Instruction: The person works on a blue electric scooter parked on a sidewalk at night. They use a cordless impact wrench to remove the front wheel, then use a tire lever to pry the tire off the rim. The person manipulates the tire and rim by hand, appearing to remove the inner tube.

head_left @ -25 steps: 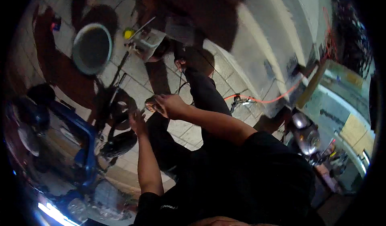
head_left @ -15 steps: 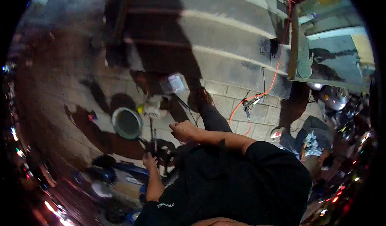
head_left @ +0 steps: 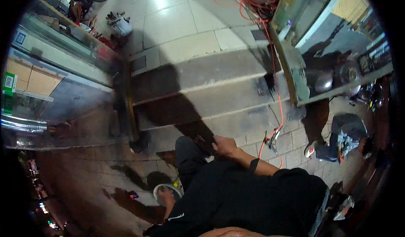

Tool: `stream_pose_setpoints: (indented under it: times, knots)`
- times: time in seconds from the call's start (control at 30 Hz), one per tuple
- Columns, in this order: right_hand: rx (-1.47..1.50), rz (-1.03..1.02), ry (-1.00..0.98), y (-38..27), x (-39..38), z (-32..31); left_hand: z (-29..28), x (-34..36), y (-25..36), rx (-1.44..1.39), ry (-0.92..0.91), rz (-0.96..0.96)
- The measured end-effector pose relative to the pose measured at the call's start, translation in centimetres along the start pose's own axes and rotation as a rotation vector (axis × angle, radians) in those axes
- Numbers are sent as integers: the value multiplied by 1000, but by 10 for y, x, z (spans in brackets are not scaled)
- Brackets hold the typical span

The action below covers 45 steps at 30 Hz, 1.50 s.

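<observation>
Hanging over the round, pale bucket point(head_left: 155, 193), my left hand point(head_left: 167, 195) could, I judge, tip it if that arm swings low and snags the rim; whether its fingers are spread, pressed together or touching the bucket, I cannot tell. My right hand point(head_left: 225, 145) looks loosely curled; I cannot tell whether it pinches anything. Left of my left fingers lies a small red-and-blue object point(head_left: 133, 195). Ahead of my right fingers rise shadowed steps point(head_left: 223, 95), easy to stumble on; to their right, an orange hose point(head_left: 281, 114) crosses the way, then a person point(head_left: 348, 129).
</observation>
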State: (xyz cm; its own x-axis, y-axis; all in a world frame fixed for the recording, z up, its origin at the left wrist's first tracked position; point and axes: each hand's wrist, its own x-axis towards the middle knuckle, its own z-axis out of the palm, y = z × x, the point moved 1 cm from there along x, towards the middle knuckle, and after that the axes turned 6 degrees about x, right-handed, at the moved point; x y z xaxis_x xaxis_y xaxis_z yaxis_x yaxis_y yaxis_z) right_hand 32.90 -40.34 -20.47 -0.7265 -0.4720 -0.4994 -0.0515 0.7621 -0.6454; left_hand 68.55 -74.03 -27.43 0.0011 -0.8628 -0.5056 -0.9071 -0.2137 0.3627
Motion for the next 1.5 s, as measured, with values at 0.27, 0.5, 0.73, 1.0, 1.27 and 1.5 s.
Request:
stream_pose_setpoints:
  times: [0.27,0.5,0.73,1.0,1.27,1.5]
  knots:
    - [-30,318,266,-42,47,-150,15,122,229,-71,-345,70]
    - [197,612,533,-48,40,-262,79,138,611,243,-364,821]
    - [158,781,502,16,83,-337,173,39,823,408,-464,1221]
    - [276,888,410,47,127,-418,62,-14,738,845,-575,965]
    - [302,836,280,40,229,-539,18,-60,741,980,-740,455]
    - [176,957,230,21,275,-657,124,-4,951,1035,-830,384]
